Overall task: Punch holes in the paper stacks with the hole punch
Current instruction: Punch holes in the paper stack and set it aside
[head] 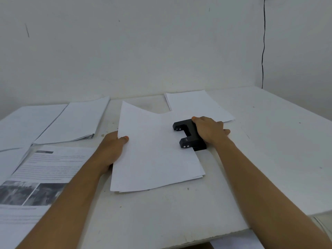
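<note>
A thin stack of blank white paper [154, 151] lies in the middle of the table, its far edge curling up. My left hand [111, 150] grips its left edge, thumb on top and fingers underneath. The stack's right edge is slid into a black two-hole punch [188, 134]. My right hand [209, 130] rests on top of the punch's lever, palm down, fingers wrapped over its far side.
Another blank stack [197, 105] lies behind the punch. Folded white stacks [75, 121] sit at the left, and printed pages with photos [41, 177] lie at the near left. The white table [269, 150] ends close at the front; a wall rises behind.
</note>
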